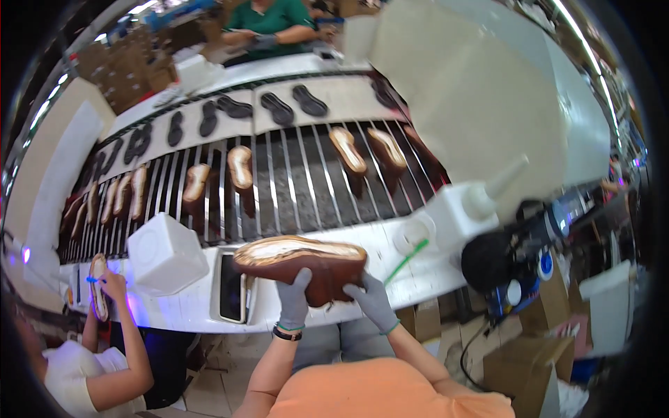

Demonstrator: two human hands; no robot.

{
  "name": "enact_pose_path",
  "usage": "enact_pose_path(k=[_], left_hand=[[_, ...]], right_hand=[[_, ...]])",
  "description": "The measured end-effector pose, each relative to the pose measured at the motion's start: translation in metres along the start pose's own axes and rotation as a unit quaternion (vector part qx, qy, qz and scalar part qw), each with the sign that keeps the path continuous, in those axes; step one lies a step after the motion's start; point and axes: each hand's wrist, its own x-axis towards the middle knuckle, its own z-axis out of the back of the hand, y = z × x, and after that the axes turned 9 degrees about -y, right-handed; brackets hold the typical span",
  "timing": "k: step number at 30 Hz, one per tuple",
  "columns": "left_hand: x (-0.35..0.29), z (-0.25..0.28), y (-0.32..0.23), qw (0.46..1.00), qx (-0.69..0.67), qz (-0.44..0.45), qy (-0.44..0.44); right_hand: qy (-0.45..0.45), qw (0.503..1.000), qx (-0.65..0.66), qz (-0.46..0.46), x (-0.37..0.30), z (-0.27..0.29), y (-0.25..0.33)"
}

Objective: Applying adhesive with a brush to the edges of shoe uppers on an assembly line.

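Note:
A brown shoe upper [306,275], its pale underside turned up, is held between my two gloved hands above the table's near edge. My left hand [294,299], in a grey glove, grips it from below near the middle. The grey-gloved right hand [375,299] has its fingers on the right end. Beyond the upper, more brown uppers [240,168] stand bottom-up on the metal bars of a rack conveyor [293,177]. Beside my left hand lies a phone [233,289] in a pale tray. Fingers behind the upper are hidden.
A white square container [166,254] stands left; a white nozzle bottle [463,205] and green-handled brush [407,260] are right. Dark soles [277,109] lie on the far belt. One co-worker [94,369] sits at left, another [272,28] across. Cardboard boxes [523,362] stand lower right.

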Motion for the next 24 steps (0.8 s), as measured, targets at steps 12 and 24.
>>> enact_pose_path(k=[12,24], left_hand=[[-0.03,0.063,0.074,0.919,0.349,-0.181,0.007],[-0.066,0.068,0.074,0.865,0.468,-0.183,-0.015]], right_hand=[[-0.275,0.93,0.189,-0.153,0.02,0.061,-0.057],[-0.276,0.961,-0.029,-0.002,0.026,0.127,-0.029]])
